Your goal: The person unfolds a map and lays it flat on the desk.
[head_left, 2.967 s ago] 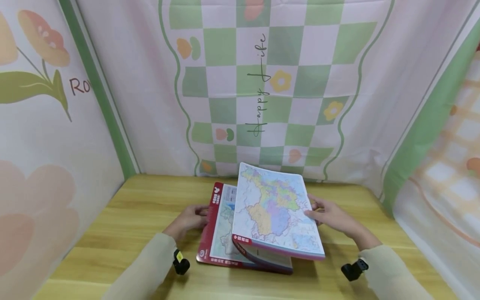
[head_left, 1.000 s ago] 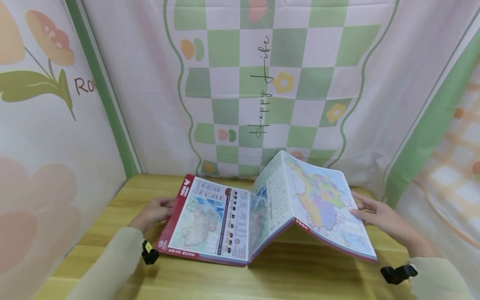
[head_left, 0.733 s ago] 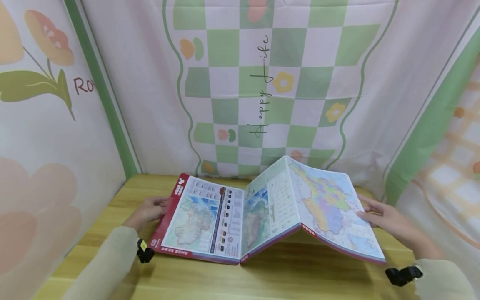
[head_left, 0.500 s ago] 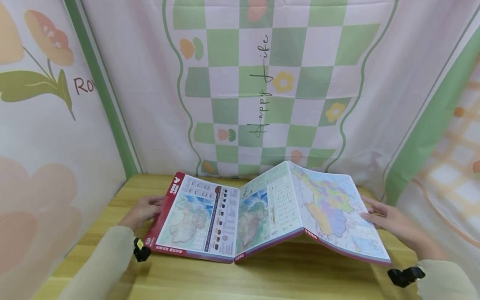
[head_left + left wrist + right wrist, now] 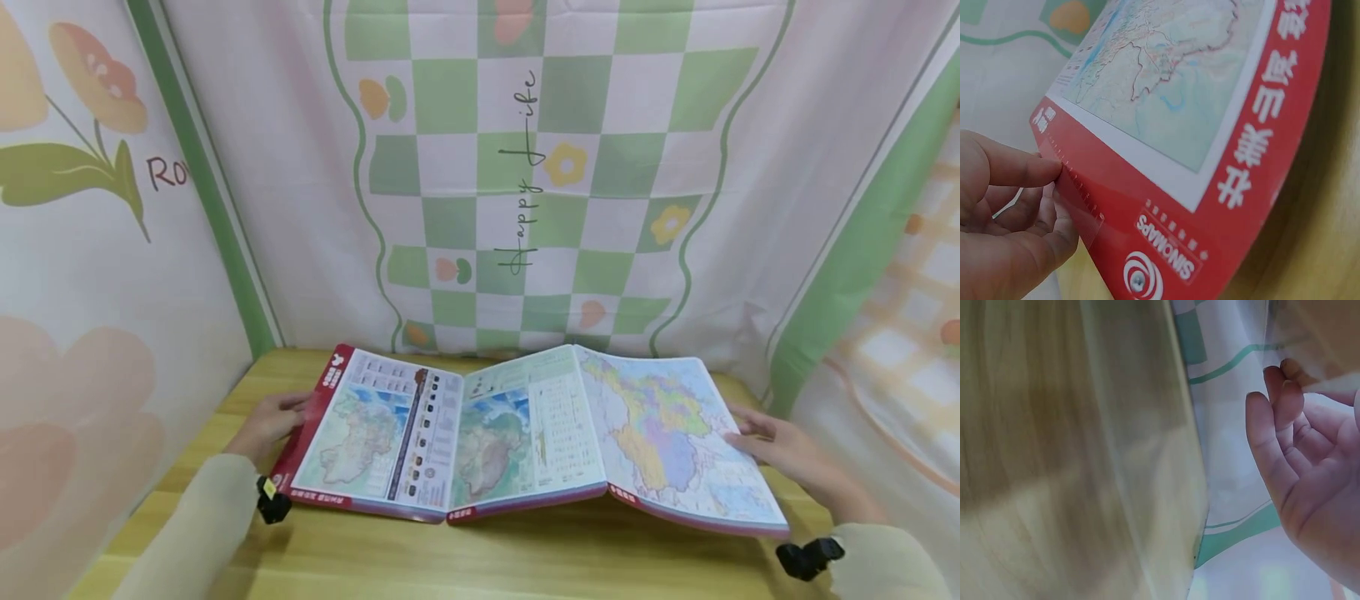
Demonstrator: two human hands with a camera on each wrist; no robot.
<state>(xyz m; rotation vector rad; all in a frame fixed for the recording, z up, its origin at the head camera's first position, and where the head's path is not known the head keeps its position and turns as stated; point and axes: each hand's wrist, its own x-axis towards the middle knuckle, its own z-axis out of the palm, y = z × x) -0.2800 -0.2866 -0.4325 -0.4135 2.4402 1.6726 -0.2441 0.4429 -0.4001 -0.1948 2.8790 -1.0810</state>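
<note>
The map (image 5: 525, 433) lies nearly spread across the middle of the desk (image 5: 480, 558), its folds slightly peaked. The left hand (image 5: 268, 419) pinches the red edge near the desk's left side; the right hand (image 5: 780, 454) rests on the far-right panel, thumb on top, fingers under the edge. To flatten it well, draw both ends apart evenly — no tugging at the creases. The left wrist view shows the pinch (image 5: 1016, 206) closely; the right wrist view shows only loosely curled fingers (image 5: 1272, 444) under the blurred edge.
</note>
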